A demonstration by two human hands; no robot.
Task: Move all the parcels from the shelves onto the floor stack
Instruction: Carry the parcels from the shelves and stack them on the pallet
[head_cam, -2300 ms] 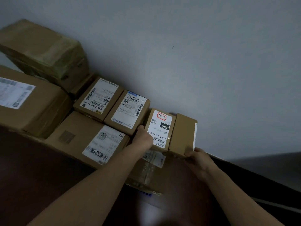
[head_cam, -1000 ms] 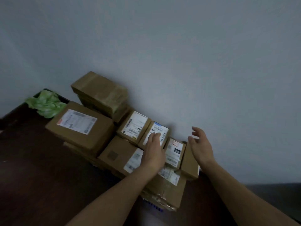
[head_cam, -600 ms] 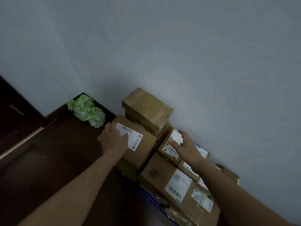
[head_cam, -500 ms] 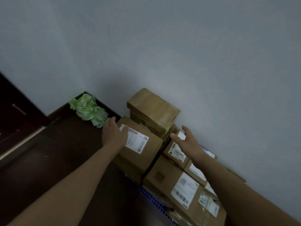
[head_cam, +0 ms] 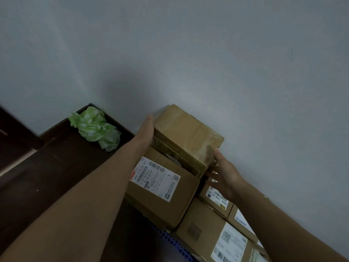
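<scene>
**Both hands frame the top parcel of the floor stack**

A bare grey-white wall [head_cam: 207,53] fills most of the dim view, meeting a dark floor [head_cam: 47,176] where the parcels are heaped against it.

The tape-wrapped parcel [head_cam: 187,133] sits tilted at the top of the heap, close against the wall. The left hand [head_cam: 146,132] lies flat against its left end, palm to the cardboard, fingers straight and held together. The right hand [head_cam: 225,174] meets its lower right corner with the thumb up on the corner; the other fingers reach beneath the edge and are partly hidden, so whether they bear on the box cannot be told. The box is bracketed between the two hands, neither one curled around it.

Under it sits the large labelled box [head_cam: 160,188], and to the right a small parcel [head_cam: 217,199] with a barcode label, then further labelled boxes [head_cam: 217,235] running to the lower edge. A blue mat [head_cam: 168,237] shows under the heap. Off to the left, a crumpled green bag [head_cam: 94,127] lies in a dark bin.

Judging by the heap, a good share of the parcels are already down. No shelves are in view, so how many remain there cannot be told. This step looks like settling or squaring the top parcel.
</scene>
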